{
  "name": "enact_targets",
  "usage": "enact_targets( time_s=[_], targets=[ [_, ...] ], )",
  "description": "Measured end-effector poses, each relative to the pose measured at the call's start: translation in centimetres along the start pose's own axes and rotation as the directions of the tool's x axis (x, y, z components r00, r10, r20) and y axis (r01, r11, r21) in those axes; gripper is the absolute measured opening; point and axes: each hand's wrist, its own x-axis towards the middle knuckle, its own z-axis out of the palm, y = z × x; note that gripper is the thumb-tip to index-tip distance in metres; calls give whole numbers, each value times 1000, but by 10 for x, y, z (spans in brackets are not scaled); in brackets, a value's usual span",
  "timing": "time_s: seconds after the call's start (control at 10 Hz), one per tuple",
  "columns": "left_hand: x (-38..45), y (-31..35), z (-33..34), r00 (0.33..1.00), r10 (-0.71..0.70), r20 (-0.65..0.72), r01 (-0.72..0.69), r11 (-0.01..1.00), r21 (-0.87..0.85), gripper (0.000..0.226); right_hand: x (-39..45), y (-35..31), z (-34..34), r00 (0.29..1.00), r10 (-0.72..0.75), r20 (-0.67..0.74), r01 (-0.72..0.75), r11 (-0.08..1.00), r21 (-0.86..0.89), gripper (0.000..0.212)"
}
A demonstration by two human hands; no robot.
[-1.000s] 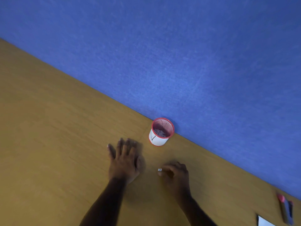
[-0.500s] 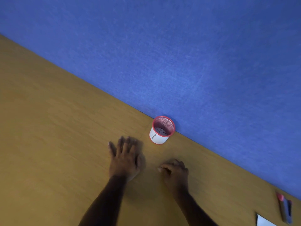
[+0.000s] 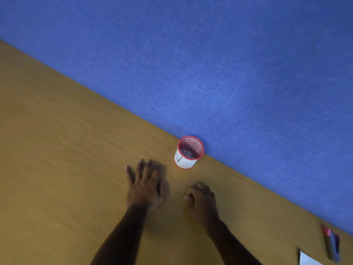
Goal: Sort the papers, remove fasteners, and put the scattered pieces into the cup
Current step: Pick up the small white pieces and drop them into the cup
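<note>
At the bottom of the frame two bare forearms come up onto the wooden tabletop point(image 3: 57, 169). In the lower right corner lies the corner of a white paper sheet point(image 3: 307, 260), and just above it, near the right edge, a blurred stapler-like tool point(image 3: 332, 245) in blue with a red end; I cannot tell exactly what it is.

The left hand point(image 3: 145, 186) lies flat on the tabletop, palm down, the fingers spread and straight; its grip is fully open and holds nothing. The right hand point(image 3: 202, 199), just beside it to the right, is curled into a loose fist, the fingers folded in and the thumb pressed against the forefinger. Whether its grip has a small piece inside, I cannot tell, because the fingers hide it.

Above the hands, a little right of the frame centre, stands the red mesh cup point(image 3: 188, 153) with a white paper band, upright, against the blue felt partition point(image 3: 210, 64). Small pale pieces point(image 3: 188, 153) lie in its bottom.
</note>
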Motion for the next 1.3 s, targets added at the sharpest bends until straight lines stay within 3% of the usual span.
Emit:
enact_targets(
  time_s=[0.1, 0.2, 0.3, 0.4, 0.5, 0.7, 0.9, 1.1, 1.3],
  targets=[
    [0, -1, 1, 1000, 6, -2, -6, 1000, 9, 61, 3, 3, -2, 999, -17, 41, 16, 1000, 27, 5],
    [-1, -1, 1, 1000, 3, -6, -3, 1000, 19, 60, 6, 9, -3, 999, 37, -21, -32, 978, 204, 11],
    [-1, -1, 0, 1000, 5, -13, -5, 1000, 10, 60, 14, 8, -22, 985, 161, -64, -121, 903, 413, 20],
    [-1, -1, 1, 1000, 6, -5, -6, 1000, 14, 61, 29, 5, -48, 967, 230, -109, -129, 812, 569, 28],
    [-1, 0, 1, 1000, 2, -4, -2, 1000, 15, 61, 52, -5, -76, 957, 226, -183, -65, 782, 620, 25],
    [0, -1, 1, 1000, 3, -10, -3, 1000, 7, 61, 100, -23, -103, 945, 125, -303, 22, 898, 439, 7],
    [-1, -1, 1, 1000, 5, -21, -5, 1000, -4, 62, 111, -23, -101, 973, 148, -176, -73, 925, 372, 10],
    [-1, -1, 1, 1000, 10, -11, -10, 1000, -2, 61, 104, -18, -99, 968, 112, -227, -22, 930, 368, 24],
    [-1, -1, 0, 1000, 15, -15, -15, 1000, -11, 60, 103, -15, -93, 948, 118, -294, -13, 942, 336, 11]
  ],
)
